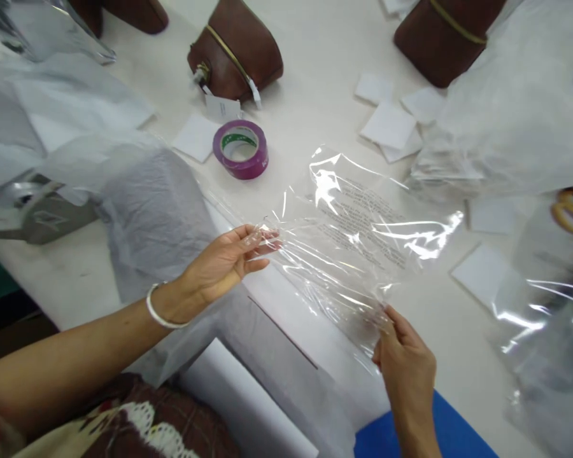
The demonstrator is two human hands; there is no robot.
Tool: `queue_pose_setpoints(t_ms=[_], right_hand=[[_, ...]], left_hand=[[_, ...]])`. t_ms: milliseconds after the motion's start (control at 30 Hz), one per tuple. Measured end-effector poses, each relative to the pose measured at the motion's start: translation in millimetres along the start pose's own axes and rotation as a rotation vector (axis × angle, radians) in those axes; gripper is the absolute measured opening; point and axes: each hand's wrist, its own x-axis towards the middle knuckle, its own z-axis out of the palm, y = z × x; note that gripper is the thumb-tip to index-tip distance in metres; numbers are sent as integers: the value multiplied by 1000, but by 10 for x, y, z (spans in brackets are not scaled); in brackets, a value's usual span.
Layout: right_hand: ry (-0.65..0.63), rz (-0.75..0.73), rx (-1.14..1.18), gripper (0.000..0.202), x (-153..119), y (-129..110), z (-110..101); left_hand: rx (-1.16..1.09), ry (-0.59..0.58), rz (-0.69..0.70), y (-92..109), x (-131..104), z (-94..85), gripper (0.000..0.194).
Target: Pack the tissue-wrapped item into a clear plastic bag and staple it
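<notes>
In the head view, take the middle as the clock's centre. Your 2 hands are both at the clear plastic bag (358, 235), which spreads from the centre toward 3 o'clock above the white table (325, 76); it carries lines of print, too small to read. Your left hand (229, 264) is at 8 o'clock, with its fingers a little apart and their tips behind the shiny film; I cannot tell if they pinch it. Your right hand (405, 356) is at 4 o'clock, thumb and forefinger clamped on the bag's near edge.

At 11 o'clock lies 1 purple tape roll (255, 166), near your left hand, and beyond it a brown leather item (248, 57) with a yellow zip. At 2 o'clock there are several white cards (389, 124). At 9 o'clock rests a grey wrapped bundle (157, 210). A yellow scissors handle (561, 219) shows at 3 o'clock, well apart from your hands.
</notes>
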Motion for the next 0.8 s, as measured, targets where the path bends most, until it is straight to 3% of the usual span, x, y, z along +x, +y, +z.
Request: queue_pose_setpoints(t_ms=[67,167,300,367,467,633,800], right_hand=[[30,2,148,44,-43,-25,-3],[-76,129,593,32,-109,-86,-53],[-267,392,871,23,-88,-104,-131],[-312,448,911,26,-42,-70,-114],[-270,353,850,34,10,30,7],[-262,96,593,37,24,298,225],[-254,9,306,44,10,488,224]], left_hand=[[11,-36,44,-13,0,23,11],[177,-136,176,-53,11,-14,18],[628,-160,401,-93,4,-137,22],[889,-152,543,-94,-1,-195,20],[1152,-187,689,-94,8,-263,28],[1363,-328,492,-152,29,-368,31],[1432,-390,456,-294,27,-519,33]])
